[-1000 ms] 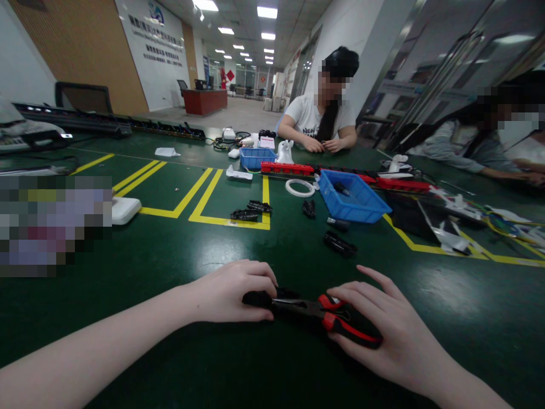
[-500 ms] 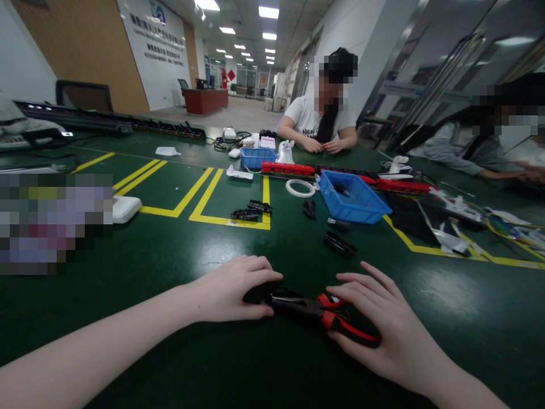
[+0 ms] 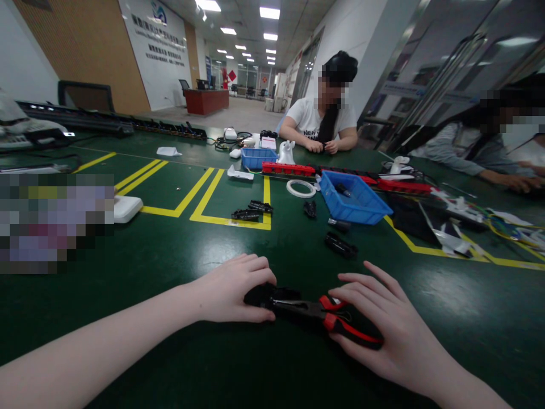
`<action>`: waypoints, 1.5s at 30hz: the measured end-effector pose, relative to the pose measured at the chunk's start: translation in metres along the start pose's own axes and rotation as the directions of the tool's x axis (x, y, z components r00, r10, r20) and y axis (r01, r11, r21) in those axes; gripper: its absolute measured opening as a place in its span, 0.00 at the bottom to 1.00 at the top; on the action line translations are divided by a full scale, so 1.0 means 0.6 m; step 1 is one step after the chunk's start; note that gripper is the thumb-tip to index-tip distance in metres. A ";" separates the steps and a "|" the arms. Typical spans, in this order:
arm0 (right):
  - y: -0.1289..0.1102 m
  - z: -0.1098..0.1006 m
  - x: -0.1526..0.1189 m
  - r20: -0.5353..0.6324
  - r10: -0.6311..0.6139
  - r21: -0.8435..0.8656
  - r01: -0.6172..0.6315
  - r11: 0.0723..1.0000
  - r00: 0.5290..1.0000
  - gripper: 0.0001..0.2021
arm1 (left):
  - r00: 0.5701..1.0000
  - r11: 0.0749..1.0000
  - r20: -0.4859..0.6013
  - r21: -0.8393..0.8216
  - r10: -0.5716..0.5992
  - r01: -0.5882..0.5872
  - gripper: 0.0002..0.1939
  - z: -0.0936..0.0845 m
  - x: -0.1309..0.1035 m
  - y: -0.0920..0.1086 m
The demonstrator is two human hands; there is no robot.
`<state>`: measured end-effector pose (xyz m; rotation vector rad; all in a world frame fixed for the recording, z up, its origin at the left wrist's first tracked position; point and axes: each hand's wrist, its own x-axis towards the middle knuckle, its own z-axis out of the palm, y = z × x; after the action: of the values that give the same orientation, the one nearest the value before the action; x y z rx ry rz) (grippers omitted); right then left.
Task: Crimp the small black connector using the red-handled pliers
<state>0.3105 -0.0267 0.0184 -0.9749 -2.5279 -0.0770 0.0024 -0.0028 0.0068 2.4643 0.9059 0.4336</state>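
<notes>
In the head view, my left hand (image 3: pixel 238 289) is closed round a black part (image 3: pixel 256 295) low on the green table (image 3: pixel 179 352). Pliers (image 3: pixel 304 308) with red and black handles point left, their jaws at the right end of that part. My right hand (image 3: pixel 392 321) holds the pliers by their handles, with the thumb under the lower handle and the fingers over the top. Whether the jaws grip anything is too dark to tell. Beyond the hands lie a black piece (image 3: pixel 340 245) and, further left, two black pieces, one of them nearer (image 3: pixel 244 214).
A blue bin (image 3: pixel 355 199) stands behind my right hand, with a white ring (image 3: pixel 300 188) beside it. Red strips (image 3: pixel 288 168) run across the table. A person (image 3: pixel 319 125) sits opposite, others at the right. A white box (image 3: pixel 128 209) lies at the left.
The pliers and my right hand have shifted very slightly to the right. My left hand keeps its hold on the black part, nearly unmoved.
</notes>
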 end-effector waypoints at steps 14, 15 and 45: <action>0.005 -0.002 0.002 0.016 -0.037 -0.014 0.037 0.999 0.999 0.18 | 1.000 1.000 -0.004 0.018 0.020 -0.020 0.18 0.000 0.001 -0.001; 0.005 -0.002 0.001 0.013 -0.032 -0.015 0.032 0.999 0.999 0.18 | 1.000 1.000 -0.006 0.019 0.022 -0.022 0.18 0.000 0.001 -0.001; 0.011 -0.005 0.001 0.047 -0.102 -0.061 0.105 0.993 0.994 0.20 | 1.000 0.999 0.005 0.032 0.026 -0.026 0.17 -0.001 0.000 0.001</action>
<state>0.3154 -0.0218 0.0208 -0.8774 -2.6300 -0.1696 0.0027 -0.0029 0.0077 2.5074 0.8867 0.4247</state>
